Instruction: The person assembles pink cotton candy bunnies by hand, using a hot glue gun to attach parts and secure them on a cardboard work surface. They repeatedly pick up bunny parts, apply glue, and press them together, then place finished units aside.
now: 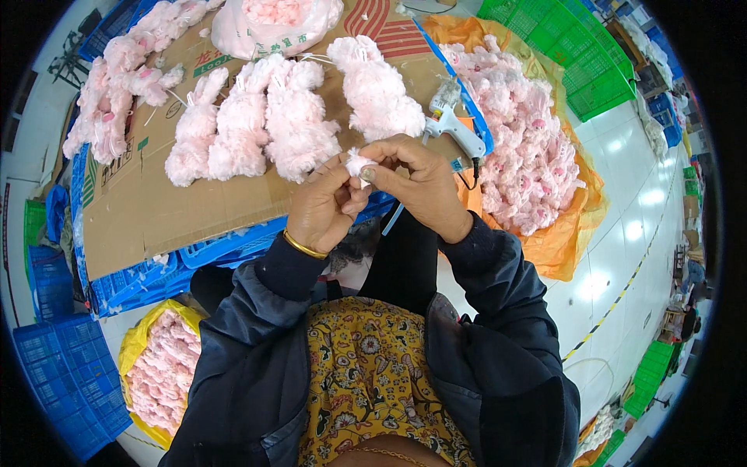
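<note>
Just in front of my body, both hands meet at a small fluffy white piece (359, 163). My left hand (321, 204) pinches it from the left, fingers curled. From the other side, the thumb and fingers of my right hand (419, 180) close on it too. Beyond them, several pink plush toys (300, 117) lie in a row on a flat cardboard sheet (198, 214). Another pink plush toy (377, 89) rests right behind my right hand. A white glue gun (455, 128) with a black cord lies at the sheet's right edge, close to that hand.
More pink plush (109, 93) is heaped at the far left, beside a white plastic bag (276, 35). On the right, an orange sack (572, 249) is piled with pink pieces. A yellow sack (136, 342) and blue crates (70, 381) stand lower left; a green crate (580, 58) is far right.
</note>
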Demonstrator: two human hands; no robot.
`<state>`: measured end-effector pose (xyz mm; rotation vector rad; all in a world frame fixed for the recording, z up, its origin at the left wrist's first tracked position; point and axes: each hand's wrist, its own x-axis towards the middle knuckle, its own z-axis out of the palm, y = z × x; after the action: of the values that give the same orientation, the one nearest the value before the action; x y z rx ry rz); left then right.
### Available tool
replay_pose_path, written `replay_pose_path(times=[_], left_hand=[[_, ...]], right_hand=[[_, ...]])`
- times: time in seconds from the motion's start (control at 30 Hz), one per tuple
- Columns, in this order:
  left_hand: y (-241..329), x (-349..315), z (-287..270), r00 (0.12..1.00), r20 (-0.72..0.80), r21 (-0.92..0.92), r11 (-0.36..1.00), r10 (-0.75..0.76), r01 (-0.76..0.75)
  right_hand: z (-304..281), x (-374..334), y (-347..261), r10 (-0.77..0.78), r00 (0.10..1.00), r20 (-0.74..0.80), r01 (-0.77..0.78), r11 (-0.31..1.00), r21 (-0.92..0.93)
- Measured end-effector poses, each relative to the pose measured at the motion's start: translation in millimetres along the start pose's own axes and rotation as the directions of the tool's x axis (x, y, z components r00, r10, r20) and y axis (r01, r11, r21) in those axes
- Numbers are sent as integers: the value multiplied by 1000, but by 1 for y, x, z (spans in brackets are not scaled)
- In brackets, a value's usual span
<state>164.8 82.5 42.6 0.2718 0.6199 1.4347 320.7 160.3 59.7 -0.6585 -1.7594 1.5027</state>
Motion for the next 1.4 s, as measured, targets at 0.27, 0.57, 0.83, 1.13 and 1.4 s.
replay_pose_path(times=[0.27,0.57,0.83,1.13,1.4], left_hand=[[1,-2,-6,999,-13,-223,974,-30,27],[-1,-4,7,996,31,9,996,-83,83],[-6,-6,11,999,5,153,988,-33,32],[-14,-2,15,958,-99,637,756,270,-147],[-27,13,10,990,-47,202,972,134,-122]], right_hand=[[-9,-6,-22,-247,968,38,232,835,-499],[-2,-2,3,-296,955,-23,284,933,-221],[-9,-6,7,-380,925,-26,344,863,-371],[-18,-10,-2,-468,881,72,385,619,-685],[-21,-15,-3,-3,995,-99,-6,995,-98]])
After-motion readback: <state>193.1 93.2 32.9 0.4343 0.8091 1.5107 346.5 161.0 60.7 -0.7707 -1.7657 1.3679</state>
